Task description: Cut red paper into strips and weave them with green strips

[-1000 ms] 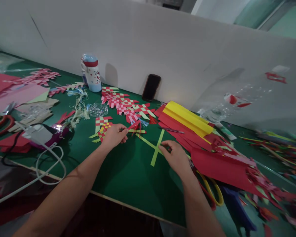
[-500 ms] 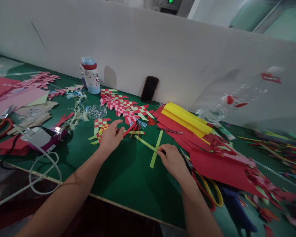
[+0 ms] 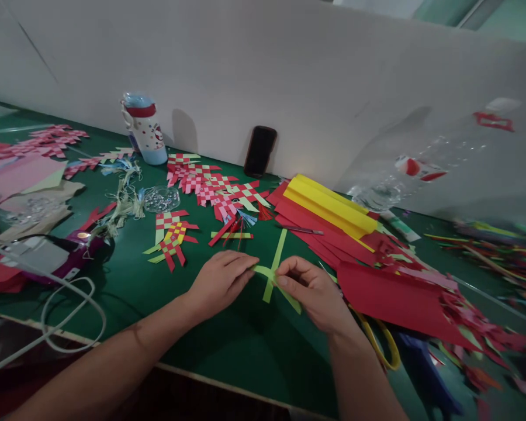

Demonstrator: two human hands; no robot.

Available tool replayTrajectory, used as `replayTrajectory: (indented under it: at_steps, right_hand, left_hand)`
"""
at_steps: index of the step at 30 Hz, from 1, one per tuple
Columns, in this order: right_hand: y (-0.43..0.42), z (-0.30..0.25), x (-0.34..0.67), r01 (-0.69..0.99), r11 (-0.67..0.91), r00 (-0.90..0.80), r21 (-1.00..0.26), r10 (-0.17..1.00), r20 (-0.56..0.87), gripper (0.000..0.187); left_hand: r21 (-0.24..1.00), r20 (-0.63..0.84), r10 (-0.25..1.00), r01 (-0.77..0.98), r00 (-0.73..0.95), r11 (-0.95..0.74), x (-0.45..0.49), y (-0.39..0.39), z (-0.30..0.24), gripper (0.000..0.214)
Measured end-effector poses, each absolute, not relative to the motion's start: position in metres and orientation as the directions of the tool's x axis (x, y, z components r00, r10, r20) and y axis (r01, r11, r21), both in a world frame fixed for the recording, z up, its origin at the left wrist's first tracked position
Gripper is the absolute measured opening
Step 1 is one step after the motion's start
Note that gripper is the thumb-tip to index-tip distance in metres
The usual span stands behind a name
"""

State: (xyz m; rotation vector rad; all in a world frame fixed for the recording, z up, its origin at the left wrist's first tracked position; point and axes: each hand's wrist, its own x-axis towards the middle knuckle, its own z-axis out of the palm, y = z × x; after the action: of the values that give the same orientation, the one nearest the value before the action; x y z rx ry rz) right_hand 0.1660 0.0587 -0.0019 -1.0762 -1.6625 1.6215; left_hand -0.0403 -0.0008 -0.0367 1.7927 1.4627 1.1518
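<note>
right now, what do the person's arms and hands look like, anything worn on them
The left arm and right arm are bare along all that shows, with no sleeves in view. The left hand and right hand are bare too: no gloves, watch, bracelet or rings that I can see.

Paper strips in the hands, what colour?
Light green: the paper strips, crossed, pinched by left hand and right hand. Head view shows it best.

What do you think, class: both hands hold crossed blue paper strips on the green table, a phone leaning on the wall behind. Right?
Not quite: the head view shows the strips are light green, not blue. The left hand and right hand hold them crossed on the green table, the phone leaning on the wall behind.
</note>
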Motion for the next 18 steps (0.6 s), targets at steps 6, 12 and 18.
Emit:
replayTrajectory:
  at_steps: [6, 12, 18]
  right_hand:
    - [0.053, -0.014, 0.152, -0.046, -0.175, -0.498, -0.984, 0.858, -0.129, 0.028]
    - [0.05, -0.018, 0.138, -0.059, -0.078, -0.364, -0.995, 0.93, -0.051, 0.026]
    - [0.045, -0.021, 0.134, 0.038, 0.021, -0.313, -0.999, 0.95, 0.008, 0.022]
  left_hand:
    - [0.952, 0.089, 0.991, 0.285, 0.101, -0.115, -0.032, -0.007, -0.036, 0.036]
    - [0.951, -0.147, 0.95, -0.224, 0.275, 0.212, -0.031, -0.007, -0.028, 0.051]
    - [0.929, -0.147, 0.936, -0.281, 0.32, 0.242, -0.03, -0.005, -0.024, 0.04]
